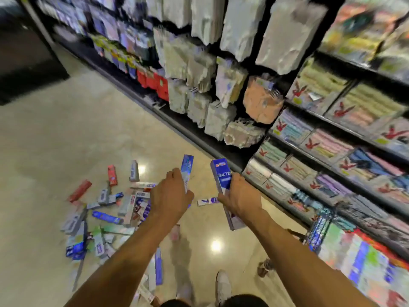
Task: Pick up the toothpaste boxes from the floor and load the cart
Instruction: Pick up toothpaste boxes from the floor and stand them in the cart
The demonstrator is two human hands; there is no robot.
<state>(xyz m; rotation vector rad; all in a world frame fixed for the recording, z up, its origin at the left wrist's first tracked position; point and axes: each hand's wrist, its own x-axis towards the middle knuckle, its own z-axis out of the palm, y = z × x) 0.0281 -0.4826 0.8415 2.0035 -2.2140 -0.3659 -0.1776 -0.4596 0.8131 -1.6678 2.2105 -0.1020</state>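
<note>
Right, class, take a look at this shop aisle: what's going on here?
A person stands in a shop aisle gripping a long toothpaste box in each hand: the left hand holds a blue-and-silver carton, the right hand a blue-and-white carton. Many more cartons lie scattered on the glossy beige floor. The black wire cart at the lower right already holds some boxes.

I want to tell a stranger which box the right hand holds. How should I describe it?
Beside the shelves, two hands hover over the floor. The right hand, nearer the shelves, grips a blue toothpaste box. Unlike the slimmer box in the left hand, it is wider and bears white characters.
</note>
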